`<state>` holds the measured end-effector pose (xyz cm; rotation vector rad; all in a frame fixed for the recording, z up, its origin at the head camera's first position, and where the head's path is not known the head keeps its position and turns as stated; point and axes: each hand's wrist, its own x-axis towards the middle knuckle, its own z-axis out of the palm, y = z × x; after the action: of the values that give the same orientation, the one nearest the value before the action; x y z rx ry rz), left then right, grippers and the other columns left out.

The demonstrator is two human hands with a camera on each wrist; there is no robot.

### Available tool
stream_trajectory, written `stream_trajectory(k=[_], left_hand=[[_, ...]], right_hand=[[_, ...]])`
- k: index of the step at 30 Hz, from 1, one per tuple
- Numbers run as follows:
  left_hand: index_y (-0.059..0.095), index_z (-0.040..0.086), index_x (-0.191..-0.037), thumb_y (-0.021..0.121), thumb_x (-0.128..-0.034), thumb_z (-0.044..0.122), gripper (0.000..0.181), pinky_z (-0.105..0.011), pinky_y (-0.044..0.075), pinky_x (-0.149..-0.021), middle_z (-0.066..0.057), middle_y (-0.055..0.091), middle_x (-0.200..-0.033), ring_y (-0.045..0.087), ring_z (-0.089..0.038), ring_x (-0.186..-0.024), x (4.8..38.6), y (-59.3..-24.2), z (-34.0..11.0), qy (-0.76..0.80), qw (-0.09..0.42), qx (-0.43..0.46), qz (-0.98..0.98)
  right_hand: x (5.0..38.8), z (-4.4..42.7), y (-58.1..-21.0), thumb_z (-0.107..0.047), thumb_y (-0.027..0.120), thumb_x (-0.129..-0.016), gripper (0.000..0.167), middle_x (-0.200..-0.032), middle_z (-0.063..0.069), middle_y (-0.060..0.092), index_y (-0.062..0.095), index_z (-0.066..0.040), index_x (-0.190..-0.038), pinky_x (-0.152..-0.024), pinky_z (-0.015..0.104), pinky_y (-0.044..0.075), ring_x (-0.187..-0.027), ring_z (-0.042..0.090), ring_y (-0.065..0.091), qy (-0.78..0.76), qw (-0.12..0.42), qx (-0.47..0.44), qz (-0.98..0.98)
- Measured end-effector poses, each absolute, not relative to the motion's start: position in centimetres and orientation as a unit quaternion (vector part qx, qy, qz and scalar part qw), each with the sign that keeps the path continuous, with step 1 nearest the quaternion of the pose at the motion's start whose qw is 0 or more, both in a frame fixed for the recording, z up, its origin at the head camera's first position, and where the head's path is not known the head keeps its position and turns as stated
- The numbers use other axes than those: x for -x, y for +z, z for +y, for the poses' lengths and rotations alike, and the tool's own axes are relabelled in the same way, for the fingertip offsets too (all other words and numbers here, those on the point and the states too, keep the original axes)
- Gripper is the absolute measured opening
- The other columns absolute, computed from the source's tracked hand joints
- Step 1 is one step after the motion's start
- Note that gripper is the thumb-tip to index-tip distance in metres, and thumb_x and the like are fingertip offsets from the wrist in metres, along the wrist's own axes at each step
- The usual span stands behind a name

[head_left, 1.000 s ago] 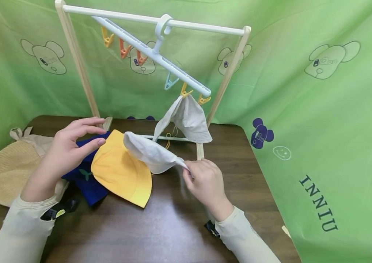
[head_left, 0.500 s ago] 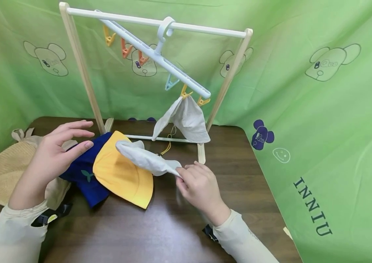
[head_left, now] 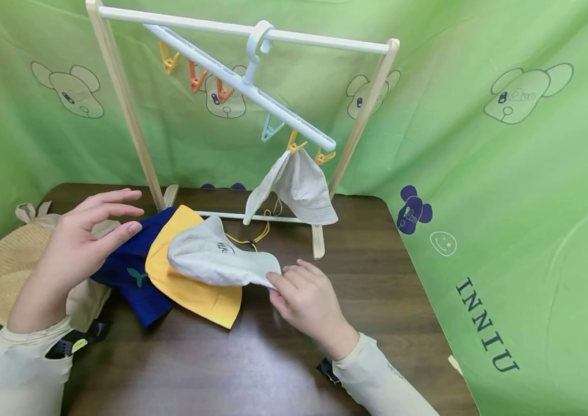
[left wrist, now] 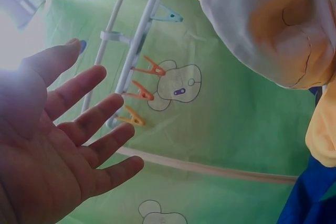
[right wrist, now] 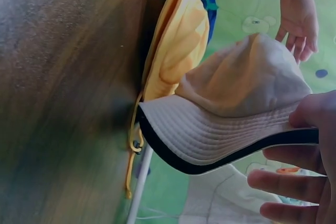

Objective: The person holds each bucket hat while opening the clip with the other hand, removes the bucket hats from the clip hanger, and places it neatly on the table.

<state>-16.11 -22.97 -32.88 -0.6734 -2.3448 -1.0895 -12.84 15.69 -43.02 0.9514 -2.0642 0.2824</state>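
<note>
The right hand [head_left: 311, 300] pinches the brim of a light grey hat [head_left: 216, 254], which is held out leftward over a yellow hat [head_left: 221, 303]. In the right wrist view the thumb lies on the brim of the grey hat [right wrist: 247, 77], whose edge is dark underneath. The left hand [head_left: 78, 248] is raised above a dark blue hat [head_left: 133, 254], its fingers apart and holding nothing; the left wrist view shows the palm of that hand [left wrist: 68, 140]. Another pale hat [head_left: 304, 190] hangs from a yellow clip on a light blue hanger [head_left: 289, 118].
The hanger hooks over the white bar [head_left: 185, 22] of a wooden stand, tilted down to the right, with several more clips along it. A tan woven hat [head_left: 8, 271] lies at the left on the brown table [head_left: 367, 300]. Green patterned cloth [head_left: 523, 173] surrounds the table.
The grey hat has turned to show dark lettering and moved slightly left and down with the right hand. The left hand has drawn back to the left, its fingers still apart.
</note>
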Motion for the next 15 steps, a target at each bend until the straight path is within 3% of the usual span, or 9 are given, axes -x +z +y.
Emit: stream_trajectory(k=[15], left_hand=[[0.077, 0.014, -0.11, 0.078, -0.0886, 0.0, 0.025, -0.009, 0.034, -0.104, -0.003, 0.065, -0.137, 0.049, 0.002, -0.134, 16.3, -33.0, -23.2, -0.387, 0.23, 0.24, -0.86]], right_hand=[[13.3, 15.9, -44.4, -0.018, 0.074, -0.081, 0.021, -0.075, -0.004, 0.066, 0.076, -0.015, -0.101, -0.089, 0.044, 0.057, -0.079, 0.018, 0.069, 0.045, 0.36, -0.41, -0.837]])
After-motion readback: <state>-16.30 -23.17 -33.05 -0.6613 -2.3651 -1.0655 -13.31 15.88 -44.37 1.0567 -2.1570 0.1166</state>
